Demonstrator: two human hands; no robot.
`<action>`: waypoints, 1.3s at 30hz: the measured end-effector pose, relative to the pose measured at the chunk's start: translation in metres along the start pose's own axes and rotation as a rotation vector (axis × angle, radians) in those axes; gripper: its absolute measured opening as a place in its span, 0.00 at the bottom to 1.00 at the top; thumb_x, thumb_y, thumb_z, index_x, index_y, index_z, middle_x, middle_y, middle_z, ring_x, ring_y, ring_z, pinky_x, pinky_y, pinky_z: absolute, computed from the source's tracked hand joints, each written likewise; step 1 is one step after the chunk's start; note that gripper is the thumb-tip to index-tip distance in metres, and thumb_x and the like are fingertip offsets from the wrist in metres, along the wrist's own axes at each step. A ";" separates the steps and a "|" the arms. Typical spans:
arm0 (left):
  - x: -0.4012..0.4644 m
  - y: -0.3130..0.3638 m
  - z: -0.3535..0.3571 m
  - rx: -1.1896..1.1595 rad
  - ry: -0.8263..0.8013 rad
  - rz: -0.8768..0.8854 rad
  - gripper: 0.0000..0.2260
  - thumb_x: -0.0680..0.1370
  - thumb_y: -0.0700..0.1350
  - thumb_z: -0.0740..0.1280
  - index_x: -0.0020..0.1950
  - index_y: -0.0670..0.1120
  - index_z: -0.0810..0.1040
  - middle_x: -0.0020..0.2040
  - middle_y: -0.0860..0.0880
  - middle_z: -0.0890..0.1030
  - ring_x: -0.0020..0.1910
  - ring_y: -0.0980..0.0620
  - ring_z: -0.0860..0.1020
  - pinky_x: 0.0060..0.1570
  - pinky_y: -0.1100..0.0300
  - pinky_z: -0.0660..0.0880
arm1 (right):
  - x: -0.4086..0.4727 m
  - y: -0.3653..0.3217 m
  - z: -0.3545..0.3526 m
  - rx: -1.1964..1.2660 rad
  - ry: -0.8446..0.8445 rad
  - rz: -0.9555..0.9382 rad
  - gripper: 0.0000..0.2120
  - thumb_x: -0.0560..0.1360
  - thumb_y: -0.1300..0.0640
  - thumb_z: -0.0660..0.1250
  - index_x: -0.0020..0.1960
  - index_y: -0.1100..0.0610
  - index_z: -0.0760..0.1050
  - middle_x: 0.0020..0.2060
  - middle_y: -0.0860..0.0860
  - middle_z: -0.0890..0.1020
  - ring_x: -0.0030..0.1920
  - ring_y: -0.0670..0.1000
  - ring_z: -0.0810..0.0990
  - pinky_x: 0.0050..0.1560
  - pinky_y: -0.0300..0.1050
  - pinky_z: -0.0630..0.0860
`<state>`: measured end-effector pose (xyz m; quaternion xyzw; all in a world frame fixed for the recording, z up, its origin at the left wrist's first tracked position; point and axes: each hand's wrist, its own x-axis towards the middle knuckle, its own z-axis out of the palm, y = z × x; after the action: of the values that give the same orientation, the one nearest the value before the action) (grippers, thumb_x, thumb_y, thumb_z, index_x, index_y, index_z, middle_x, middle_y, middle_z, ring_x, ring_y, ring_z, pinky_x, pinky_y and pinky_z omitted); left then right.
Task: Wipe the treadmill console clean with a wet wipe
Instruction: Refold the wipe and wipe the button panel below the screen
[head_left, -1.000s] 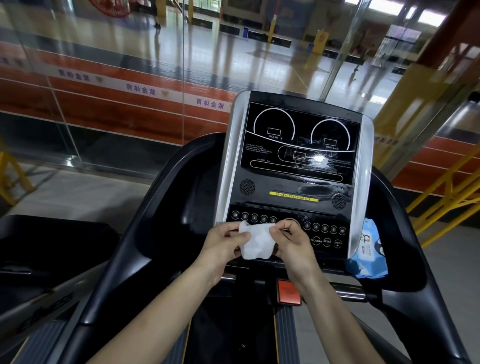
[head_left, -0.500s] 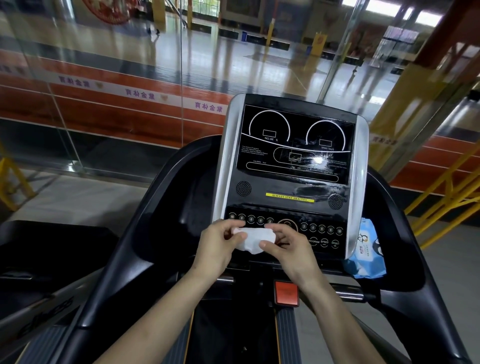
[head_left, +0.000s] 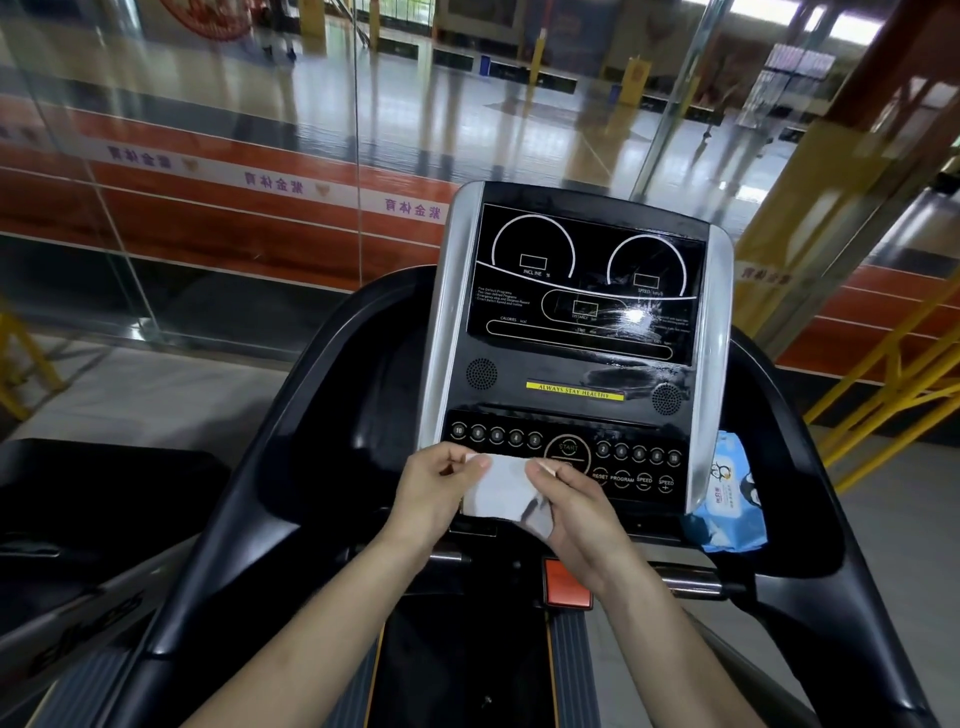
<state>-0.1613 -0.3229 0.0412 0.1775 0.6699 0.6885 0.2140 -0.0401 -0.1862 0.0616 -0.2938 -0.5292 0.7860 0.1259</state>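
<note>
Up front, we see the treadmill console (head_left: 576, 332), black and glossy w/ silver side trims, tilted back toward us; a wet sheen shows on the right part of its display. Beyond it stands a glass wall (head_left: 234, 156), w/ a shiny sports-hall floor behind and an orange band w/ characters across the pane. Yellow railings (head_left: 883, 374) run at right. One blue wipes pack (head_left: 730, 493) sits just beside the console's right edge, partly hidden by the silver trim. One orange-red safety key block (head_left: 567, 584) lies below the console, under the right wrist. Two hands, one wet wipe (head_left: 498, 491): left hand (head_left: 439, 493) and right hand (head_left: 576, 512) each pinch an edge of it, held spread in front of the console's lower button panel, covering part of the bottom-left buttons.
</note>
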 end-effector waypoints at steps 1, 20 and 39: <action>0.001 -0.001 -0.001 0.008 0.009 -0.003 0.08 0.78 0.41 0.75 0.42 0.38 0.83 0.36 0.52 0.79 0.37 0.61 0.78 0.43 0.71 0.73 | 0.000 0.002 -0.001 0.002 -0.008 0.016 0.08 0.79 0.59 0.72 0.54 0.61 0.85 0.53 0.63 0.86 0.51 0.59 0.85 0.60 0.60 0.79; 0.004 -0.015 -0.007 0.245 -0.023 0.065 0.09 0.80 0.49 0.72 0.60 0.53 0.84 0.54 0.58 0.85 0.53 0.64 0.81 0.51 0.76 0.71 | 0.023 0.015 0.028 -0.035 0.136 -0.180 0.08 0.82 0.62 0.68 0.55 0.58 0.86 0.52 0.61 0.87 0.52 0.59 0.85 0.61 0.56 0.78; 0.006 -0.012 -0.013 -0.095 -0.119 0.005 0.07 0.81 0.38 0.71 0.54 0.48 0.87 0.47 0.45 0.85 0.51 0.50 0.84 0.55 0.61 0.79 | 0.026 0.015 0.025 -0.282 -0.014 -0.147 0.15 0.81 0.57 0.70 0.68 0.50 0.80 0.61 0.52 0.85 0.62 0.52 0.84 0.69 0.54 0.78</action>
<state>-0.1726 -0.3305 0.0282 0.2096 0.6221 0.7082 0.2600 -0.0736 -0.1976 0.0465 -0.2634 -0.6553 0.6946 0.1370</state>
